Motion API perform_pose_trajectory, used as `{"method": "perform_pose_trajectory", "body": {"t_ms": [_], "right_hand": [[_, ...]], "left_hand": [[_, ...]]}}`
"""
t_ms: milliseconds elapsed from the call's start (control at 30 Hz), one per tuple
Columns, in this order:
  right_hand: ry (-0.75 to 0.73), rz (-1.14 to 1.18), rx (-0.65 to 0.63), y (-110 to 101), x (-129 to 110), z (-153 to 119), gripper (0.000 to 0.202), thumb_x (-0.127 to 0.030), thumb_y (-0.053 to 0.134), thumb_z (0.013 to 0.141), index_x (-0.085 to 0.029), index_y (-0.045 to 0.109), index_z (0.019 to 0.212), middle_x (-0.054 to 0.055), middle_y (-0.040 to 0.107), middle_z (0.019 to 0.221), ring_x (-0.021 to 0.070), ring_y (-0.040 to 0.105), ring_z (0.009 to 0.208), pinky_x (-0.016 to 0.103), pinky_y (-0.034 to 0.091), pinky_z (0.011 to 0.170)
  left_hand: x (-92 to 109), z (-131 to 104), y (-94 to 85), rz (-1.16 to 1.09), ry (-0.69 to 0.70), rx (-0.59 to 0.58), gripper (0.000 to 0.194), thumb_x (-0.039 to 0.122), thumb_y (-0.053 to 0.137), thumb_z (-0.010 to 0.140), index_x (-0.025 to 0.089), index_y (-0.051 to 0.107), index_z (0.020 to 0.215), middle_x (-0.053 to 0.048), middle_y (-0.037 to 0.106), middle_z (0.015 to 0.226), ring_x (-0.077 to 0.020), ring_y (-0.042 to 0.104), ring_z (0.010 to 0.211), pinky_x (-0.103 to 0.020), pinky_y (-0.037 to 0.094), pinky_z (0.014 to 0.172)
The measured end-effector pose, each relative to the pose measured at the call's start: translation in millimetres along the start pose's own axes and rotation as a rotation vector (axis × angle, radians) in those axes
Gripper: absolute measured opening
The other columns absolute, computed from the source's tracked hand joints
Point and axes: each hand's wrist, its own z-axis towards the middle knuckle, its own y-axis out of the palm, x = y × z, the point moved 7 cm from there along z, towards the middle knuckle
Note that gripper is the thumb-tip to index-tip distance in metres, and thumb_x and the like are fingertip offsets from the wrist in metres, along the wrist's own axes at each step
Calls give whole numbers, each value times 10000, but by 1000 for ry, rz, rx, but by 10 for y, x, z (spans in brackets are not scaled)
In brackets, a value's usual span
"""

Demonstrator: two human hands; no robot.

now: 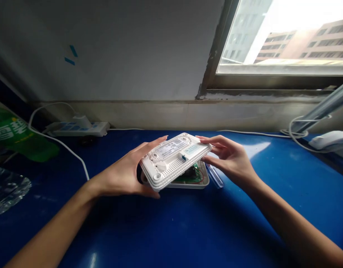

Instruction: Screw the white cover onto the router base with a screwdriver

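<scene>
Both hands hold a white perforated plastic cover (171, 158), tilted above an open white casing (192, 185). Labels and round screw holes show on the cover's upper face. My left hand (129, 169) grips its left end, thumb at the near corner and fingers along the far side. At the right far corner, my right hand (226, 154) pinches it between thumb and fingers. Inside the casing a green circuit board (191, 178) and a red wire are partly visible; the cover hides the rest. A clear-handled tool (215, 176) lies just right of the casing.
A white power strip (97, 128) with a plugged-in cable sits at the back left. A green bottle (23, 137) and a clear plastic bottle (9, 190) are at the left edge. White cable (295, 139) loops round a metal pole (322, 108) at the right, below the window.
</scene>
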Motion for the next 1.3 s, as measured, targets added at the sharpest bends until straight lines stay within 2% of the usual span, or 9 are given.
{"method": "perform_pose_trajectory", "body": {"t_ms": [100,167,267,367,533,667,833,967,1300], "right_hand": [[63,-23,82,-73,46,-17,420,-393,982,723,-209,789,1048,125,810,1199,350,760,1165,484,642,1024],[88,-37,131,-95,63,-35,415,-414,981,721,-208,788,1027,124,820,1164,345,788,1090,467,674,960],[88,-55,148,-71,55,-43,428,-423,962,750,-220,789,1085,112,822,1166,333,793,1081,447,674,960],[71,-81,120,-41,26,-25,454,-432,913,818,-247,780,1211,91,796,1261,316,751,1191,427,617,1064],[131,-180,38,-42,39,-14,447,-488,856,866,-266,787,1248,81,805,1236,325,773,1132,432,664,972],[46,-312,90,-109,-7,-21,510,-494,834,886,-280,738,1339,79,764,1329,297,769,1083,441,657,963],[-24,-345,-7,-62,22,-18,656,-466,778,946,-333,556,1549,82,649,1500,292,714,1161,489,628,996],[-47,-306,-89,21,53,-34,634,-432,733,992,-385,504,1582,53,645,1503,287,680,1233,496,594,1042],[62,-146,-79,28,40,-50,489,-493,732,984,-340,627,1435,57,772,1308,304,732,1206,510,597,1053]], "left_hand": [[68,-4,-25,55,-15,0,1345,610,1006,554,409,299,1680,-51,428,1702,-373,445,1535,-496,374,1275],[96,7,-71,109,-18,91,1111,634,935,682,371,425,1634,-49,490,1660,-362,473,1512,-471,386,1267],[97,20,-114,109,0,250,584,599,713,948,299,654,1445,-49,648,1497,-308,584,1401,-391,442,1208],[24,21,-112,16,-27,328,417,550,599,1039,281,697,1343,-35,711,1374,-259,681,1252,-324,527,1087],[-24,10,-101,-149,-34,317,359,491,699,995,284,690,1288,-11,719,1340,-238,714,1208,-277,565,1031],[-51,11,-120,-197,-96,353,354,515,705,982,261,712,1230,-3,768,1220,-242,747,1118,-279,586,989],[-221,16,-196,-522,-196,520,446,586,628,1001,225,734,1240,-69,772,1279,-321,726,1184,-418,638,973],[-361,17,-189,-799,-312,552,523,609,629,986,214,714,1317,-122,785,1254,-342,763,1108,-493,677,906],[-367,-9,-227,-754,-273,522,457,599,688,953,246,780,1228,-90,793,1247,-336,755,1136,-473,664,940]]}}
